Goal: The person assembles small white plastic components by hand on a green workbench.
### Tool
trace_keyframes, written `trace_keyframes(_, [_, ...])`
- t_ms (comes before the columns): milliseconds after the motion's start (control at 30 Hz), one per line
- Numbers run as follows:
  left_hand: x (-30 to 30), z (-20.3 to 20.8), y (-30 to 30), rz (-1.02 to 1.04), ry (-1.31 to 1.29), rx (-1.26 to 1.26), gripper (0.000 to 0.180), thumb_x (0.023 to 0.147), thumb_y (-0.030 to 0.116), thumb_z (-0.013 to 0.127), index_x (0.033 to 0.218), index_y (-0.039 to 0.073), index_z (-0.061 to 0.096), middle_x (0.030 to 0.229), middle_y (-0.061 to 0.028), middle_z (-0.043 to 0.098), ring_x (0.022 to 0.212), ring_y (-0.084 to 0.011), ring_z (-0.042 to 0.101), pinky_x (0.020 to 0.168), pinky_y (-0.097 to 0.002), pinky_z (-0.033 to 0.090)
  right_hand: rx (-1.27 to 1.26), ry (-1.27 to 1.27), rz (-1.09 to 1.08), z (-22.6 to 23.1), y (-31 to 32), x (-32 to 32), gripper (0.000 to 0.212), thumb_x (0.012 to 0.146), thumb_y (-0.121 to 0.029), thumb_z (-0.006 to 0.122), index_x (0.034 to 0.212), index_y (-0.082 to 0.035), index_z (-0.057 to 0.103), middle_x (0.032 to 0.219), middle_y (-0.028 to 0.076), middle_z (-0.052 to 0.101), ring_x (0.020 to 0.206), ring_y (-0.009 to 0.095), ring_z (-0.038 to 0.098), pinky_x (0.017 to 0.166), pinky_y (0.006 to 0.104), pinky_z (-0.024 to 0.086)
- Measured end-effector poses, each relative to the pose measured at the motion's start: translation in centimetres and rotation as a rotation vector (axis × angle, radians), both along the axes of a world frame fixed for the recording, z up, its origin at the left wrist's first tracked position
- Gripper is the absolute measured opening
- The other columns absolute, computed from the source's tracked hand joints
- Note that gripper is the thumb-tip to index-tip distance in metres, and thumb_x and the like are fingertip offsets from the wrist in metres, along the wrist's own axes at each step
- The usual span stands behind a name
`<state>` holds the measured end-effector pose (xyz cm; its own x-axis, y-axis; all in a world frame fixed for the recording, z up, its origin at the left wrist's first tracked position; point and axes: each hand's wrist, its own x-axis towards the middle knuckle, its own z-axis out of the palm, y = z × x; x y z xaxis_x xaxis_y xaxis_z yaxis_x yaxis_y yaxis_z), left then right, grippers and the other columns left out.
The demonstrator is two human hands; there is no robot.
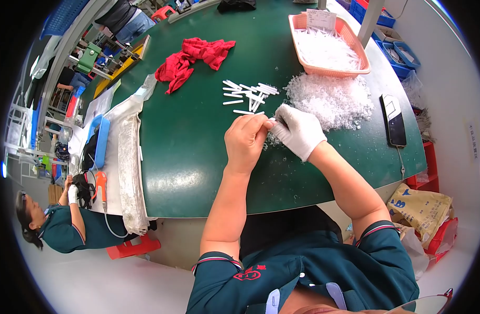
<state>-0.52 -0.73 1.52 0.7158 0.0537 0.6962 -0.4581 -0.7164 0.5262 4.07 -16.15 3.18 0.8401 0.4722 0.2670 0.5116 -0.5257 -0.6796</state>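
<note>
Over the green table [187, 157], my left hand [244, 142] is bare and closed, with its thumb and forefinger pinched together. My right hand [300, 132] wears a white glove and is closed too. Their fingertips meet around a small white plastic piece [272, 120], mostly hidden by the fingers. Just beyond them lies a loose group of short white plastic sticks [250, 96]. Right of these, a heap of clear plastic scraps [331, 102] spreads up to my gloved hand.
A pink basket [364, 62] full of white pieces stands behind the scraps. A red cloth [190, 60] lies at far left, a phone [393, 120] with a cable at right. On the left, a co-worker [67, 225] sits beside a blue tray [100, 144] and an orange tool [101, 180].
</note>
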Motion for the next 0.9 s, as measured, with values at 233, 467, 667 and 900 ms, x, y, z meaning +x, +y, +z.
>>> trace_keyframes(233, [0.0, 0.0, 0.1, -0.008, 0.018, 0.011, 0.018, 0.071, -0.007, 0.066, 0.085, 0.005, 0.066, 0.08, -0.004, 0.067, 0.075, -0.0189, 0.064, 0.064, -0.0288, 0.05, -0.054, -0.04, -0.007, 0.2, 0.1, -0.1, 0.027, 0.087, -0.034, 0.059, 0.087, -0.007, 0.058, 0.075, 0.017, 0.063, 0.072, 0.038, 0.063, 0.065, 0.0456, 0.049])
trace_keyframes(467, [0.0, 0.4, -0.1, -0.055, 0.039, -0.06, 0.017, 0.073, -0.009, 0.064, 0.083, 0.004, 0.067, 0.079, -0.0056, 0.067, 0.071, -0.0178, 0.063, 0.06, -0.0271, 0.049, -0.151, -0.076, 0.025, 0.4, 0.1, 0.0, 0.027, 0.089, -0.034, 0.055, 0.085, -0.007, 0.057, 0.075, 0.017, 0.062, 0.075, 0.037, 0.063, 0.065, 0.0461, 0.049])
trace_keyframes(667, [0.1, 0.4, 0.0, -0.039, 0.065, -0.086, 0.015, 0.074, -0.007, 0.067, 0.084, 0.004, 0.068, 0.078, -0.0058, 0.067, 0.069, -0.0172, 0.062, 0.06, -0.0279, 0.049, -0.075, 0.051, 0.079, 0.4, -0.7, 1.0, 0.029, 0.088, -0.035, 0.058, 0.085, -0.007, 0.058, 0.075, 0.019, 0.062, 0.075, 0.037, 0.063, 0.065, 0.0442, 0.049])
trace_keyframes(900, [0.1, -0.3, -0.1, -0.097, 0.087, 0.003, 0.014, 0.076, 0.001, 0.067, 0.088, 0.007, 0.065, 0.081, -0.0073, 0.065, 0.075, -0.0266, 0.062, 0.066, -0.036, 0.05, 0.092, 0.251, 0.135, -0.4, -1.4, 2.4, 0.032, 0.084, -0.037, 0.064, 0.087, -0.005, 0.064, 0.074, 0.014, 0.062, 0.07, 0.031, 0.06, 0.068, 0.0356, 0.047])
